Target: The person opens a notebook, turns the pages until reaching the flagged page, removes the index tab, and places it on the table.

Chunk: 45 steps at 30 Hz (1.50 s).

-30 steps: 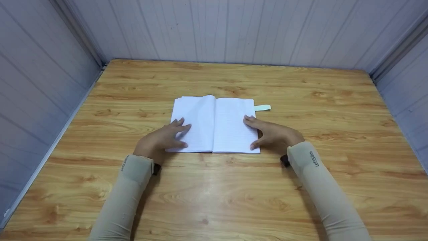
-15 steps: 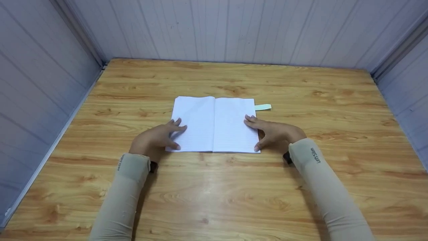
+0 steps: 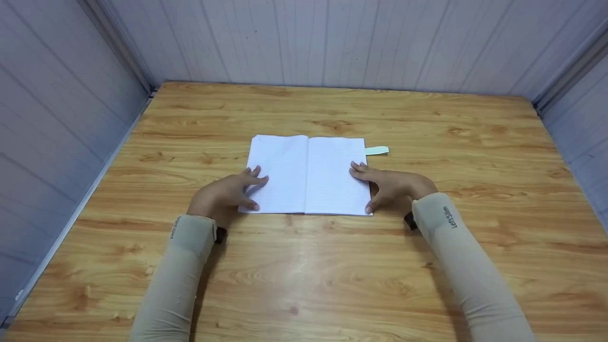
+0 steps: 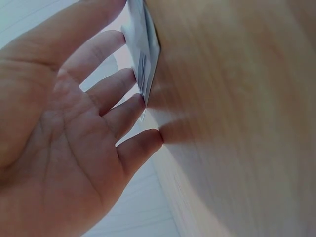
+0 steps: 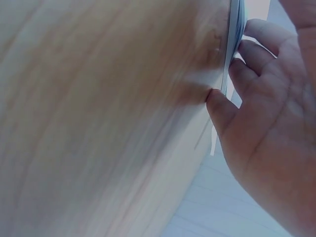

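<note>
A notebook (image 3: 327, 190) with faintly lined white pages lies open on the wooden table, its spine running away from me. On the outer part of the left page rests my left hand (image 3: 223, 192), fingers spread and thumb near the bottom corner. My right hand (image 3: 392, 184) touches the right page's outer edge in the same spread way. In the left wrist view, the fingertips of the left hand (image 4: 74, 133) meet the slightly fanned page edges (image 4: 142, 54), and the little finger touches the table. The right wrist view has the right hand (image 5: 271, 113) against the notebook's thin edge (image 5: 230, 54).
A pale green strip (image 3: 377, 150) sticks out from the notebook's right side, above the right hand. White panelled walls (image 3: 304, 42) stand behind the wooden table (image 3: 304, 275) and at both sides.
The left page, raised and curved near the spine a second ago, now lies flatter. My left hand has slid left toward its outer edge. The right hand has barely moved on the notebook.
</note>
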Motion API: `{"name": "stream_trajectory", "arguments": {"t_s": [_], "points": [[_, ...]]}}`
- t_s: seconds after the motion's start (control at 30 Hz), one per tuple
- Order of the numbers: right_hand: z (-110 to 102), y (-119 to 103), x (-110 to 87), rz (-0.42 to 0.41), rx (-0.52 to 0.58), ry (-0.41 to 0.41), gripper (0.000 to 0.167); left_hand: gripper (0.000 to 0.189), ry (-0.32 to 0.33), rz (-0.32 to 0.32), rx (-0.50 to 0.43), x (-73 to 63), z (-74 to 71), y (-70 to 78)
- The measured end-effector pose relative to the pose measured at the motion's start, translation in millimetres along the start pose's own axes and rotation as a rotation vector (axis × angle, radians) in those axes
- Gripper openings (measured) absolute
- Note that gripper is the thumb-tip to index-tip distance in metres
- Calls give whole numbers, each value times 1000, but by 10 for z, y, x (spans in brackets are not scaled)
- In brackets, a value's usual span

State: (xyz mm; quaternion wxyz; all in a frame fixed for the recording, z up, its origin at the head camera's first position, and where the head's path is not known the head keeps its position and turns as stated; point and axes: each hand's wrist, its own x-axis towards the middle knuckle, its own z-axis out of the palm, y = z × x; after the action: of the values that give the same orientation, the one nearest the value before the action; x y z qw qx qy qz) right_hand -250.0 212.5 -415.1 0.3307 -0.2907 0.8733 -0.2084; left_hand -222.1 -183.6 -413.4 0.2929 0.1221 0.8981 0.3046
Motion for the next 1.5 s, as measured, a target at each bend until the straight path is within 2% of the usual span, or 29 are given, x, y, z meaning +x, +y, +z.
{"name": "stream_trajectory", "arguments": {"t_s": [0.2,0.43,0.53,0.77,1.03,1.3,1.5], "points": [[-2,-14,13,26,10,-7,108,76,3,-17,-15,16,1,1],[-8,-28,17,52,18,-9,109,76,2,-2,2,6,-6,-3],[-10,-34,17,52,20,-10,108,75,5,-6,5,1,-8,-5],[-7,-48,22,43,21,-6,107,77,1,35,75,28,-30,-12],[1,-63,28,58,40,4,100,76,-3,35,91,30,-26,-9],[18,-65,33,47,41,23,96,75,-4,10,61,-2,-20,3],[21,-56,30,55,58,33,94,75,-1,19,93,11,-29,24]]}}
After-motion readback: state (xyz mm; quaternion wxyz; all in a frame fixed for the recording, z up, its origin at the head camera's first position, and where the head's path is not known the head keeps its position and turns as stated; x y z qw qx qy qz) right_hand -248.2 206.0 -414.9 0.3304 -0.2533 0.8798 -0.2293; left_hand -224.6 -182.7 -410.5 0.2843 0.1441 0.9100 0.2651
